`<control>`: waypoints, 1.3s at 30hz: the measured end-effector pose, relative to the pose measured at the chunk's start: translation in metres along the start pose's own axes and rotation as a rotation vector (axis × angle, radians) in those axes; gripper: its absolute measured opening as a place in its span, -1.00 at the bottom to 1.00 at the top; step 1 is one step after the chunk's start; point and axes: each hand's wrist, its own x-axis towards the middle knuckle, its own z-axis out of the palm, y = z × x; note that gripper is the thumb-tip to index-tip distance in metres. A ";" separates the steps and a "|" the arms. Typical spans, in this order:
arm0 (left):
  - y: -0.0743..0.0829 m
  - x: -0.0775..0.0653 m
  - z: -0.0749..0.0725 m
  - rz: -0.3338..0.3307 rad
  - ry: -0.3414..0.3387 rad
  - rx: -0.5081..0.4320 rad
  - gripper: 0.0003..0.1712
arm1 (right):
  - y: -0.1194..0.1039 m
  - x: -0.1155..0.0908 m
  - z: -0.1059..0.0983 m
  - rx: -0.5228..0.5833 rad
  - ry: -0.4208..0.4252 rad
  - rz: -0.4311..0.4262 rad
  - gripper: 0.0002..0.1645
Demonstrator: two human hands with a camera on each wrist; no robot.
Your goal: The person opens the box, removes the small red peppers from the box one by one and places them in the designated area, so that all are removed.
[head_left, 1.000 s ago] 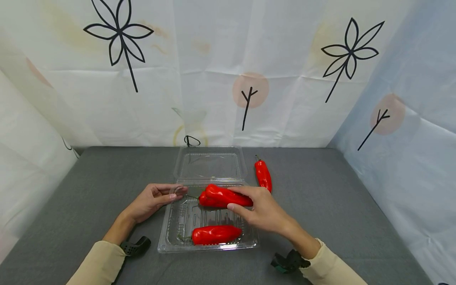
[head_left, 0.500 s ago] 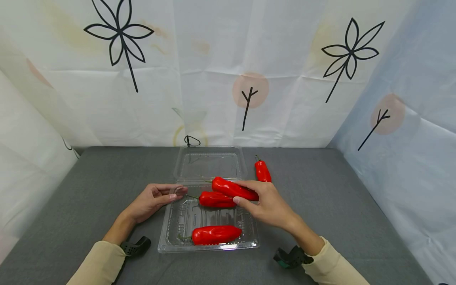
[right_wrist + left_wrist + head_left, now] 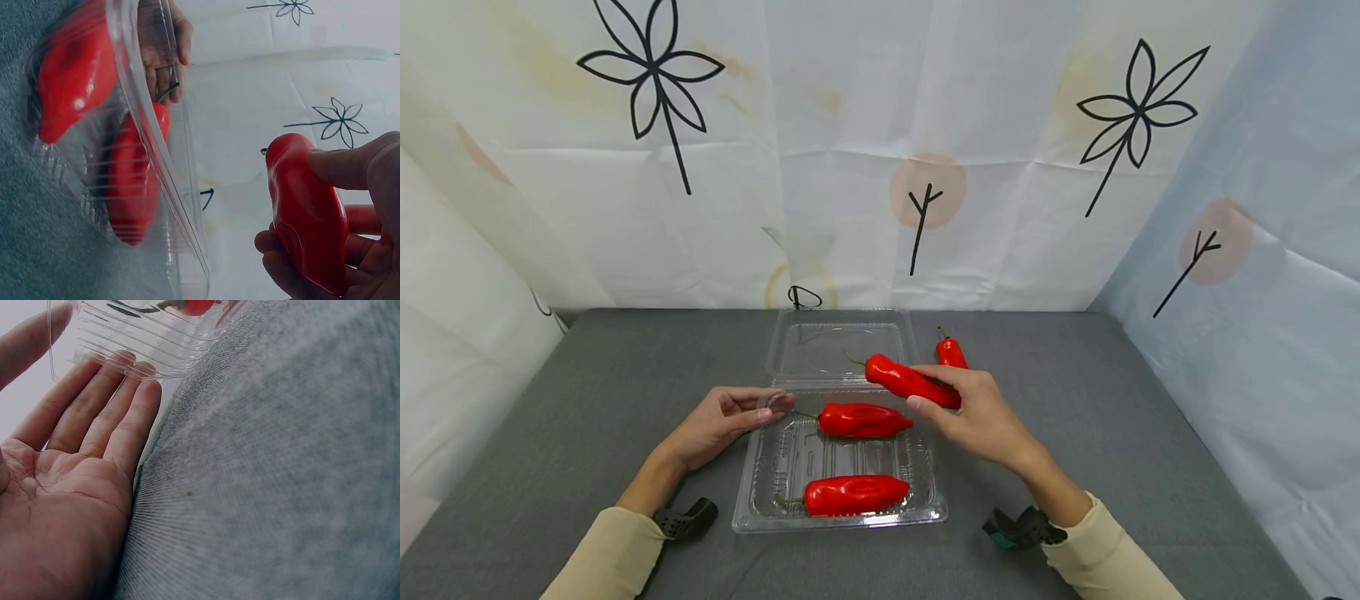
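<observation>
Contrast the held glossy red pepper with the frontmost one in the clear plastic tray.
The held glossy red pepper is gripped by the right hand; the near glossy red pepper lies untouched in the clear plastic tray. Held pepper slants in the head view; near pepper lies almost straight across. Both are elongated, stems leftward.

Right hand carried the held pepper far and right, uncovering the boxed far pepper; the hand hid more of the loose pepper.
</observation>
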 end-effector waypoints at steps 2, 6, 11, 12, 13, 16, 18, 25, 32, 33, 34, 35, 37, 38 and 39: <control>0.000 0.000 0.000 -0.002 0.002 0.005 -0.52 | 0.002 0.000 -0.001 -0.002 0.007 0.003 -0.46; 0.000 0.000 0.000 -0.010 0.010 0.019 -0.52 | 0.005 0.002 -0.003 -0.008 0.023 -0.007 -0.49; -0.001 0.000 0.000 -0.015 0.014 0.026 -0.52 | 0.009 0.004 -0.005 -0.014 0.046 -0.007 -0.52; -0.001 0.000 0.000 -0.016 0.015 0.027 -0.52 | 0.009 0.004 -0.006 -0.019 0.049 -0.005 -0.52; -0.001 0.000 0.000 -0.015 0.015 0.027 -0.52 | 0.010 0.004 -0.006 -0.024 0.052 0.000 -0.52; 0.000 0.000 0.000 -0.015 0.015 0.027 -0.52 | 0.011 0.005 -0.008 -0.043 0.061 0.011 -0.51; 0.000 0.000 0.000 -0.015 0.015 0.029 -0.52 | 0.012 0.005 -0.009 -0.052 0.063 0.022 -0.50; 0.000 0.000 0.000 -0.009 0.013 0.029 -0.52 | 0.016 0.006 -0.013 -0.069 0.077 0.053 -0.46; -0.001 0.000 0.000 -0.009 0.008 0.022 -0.52 | 0.022 0.008 -0.017 -0.085 0.099 0.071 -0.45; 0.000 0.000 0.000 -0.010 0.008 0.022 -0.52 | 0.022 0.008 -0.017 -0.085 0.102 0.077 -0.45; 0.000 0.000 0.000 -0.012 0.008 0.021 -0.52 | 0.023 0.008 -0.018 -0.083 0.106 0.082 -0.46; 0.000 0.000 0.000 -0.013 0.007 0.022 -0.51 | 0.024 0.008 -0.019 -0.082 0.109 0.086 -0.46; 0.000 0.000 0.000 -0.014 0.008 0.023 -0.52 | 0.026 0.008 -0.020 -0.081 0.110 0.095 -0.46; 0.000 0.000 0.000 -0.014 0.008 0.024 -0.52 | 0.027 0.009 -0.020 -0.082 0.112 0.096 -0.46; 0.000 0.000 0.000 -0.015 0.008 0.025 -0.52 | 0.028 0.009 -0.021 -0.085 0.114 0.098 -0.46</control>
